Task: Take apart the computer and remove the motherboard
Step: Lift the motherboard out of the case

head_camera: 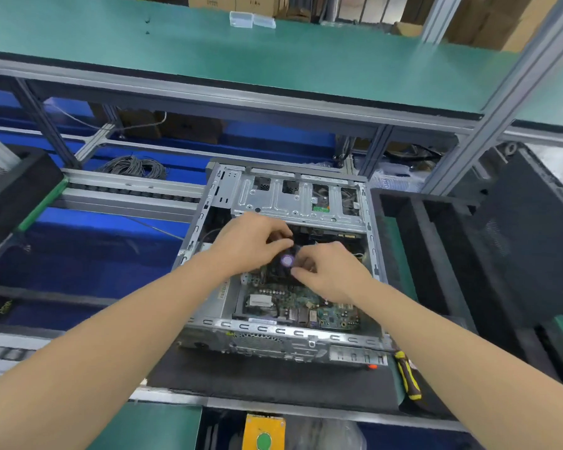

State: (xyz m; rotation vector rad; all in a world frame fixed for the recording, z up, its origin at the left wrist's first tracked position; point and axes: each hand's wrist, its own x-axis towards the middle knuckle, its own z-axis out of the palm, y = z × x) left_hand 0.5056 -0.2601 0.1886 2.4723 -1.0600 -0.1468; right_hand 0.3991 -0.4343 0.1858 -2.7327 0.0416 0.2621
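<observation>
Head view: side panel is off, computer case (273, 331) lies open on the black mat (241, 376) mid-bench. Motherboard (306, 306) not out yet: green board flat on the case floor, chips and connectors showing at the near end, far end hidden under the hands. Left hand (251, 245) and right hand (332, 274) are close together, fingers curled round the cooler fan (286, 260) with its purple hub. My read: cooler removal in hand; cables, board screws and lift-out left. Drive cage (293, 203) in place. Screwdriver (408, 375) lies just right of the case.
</observation>
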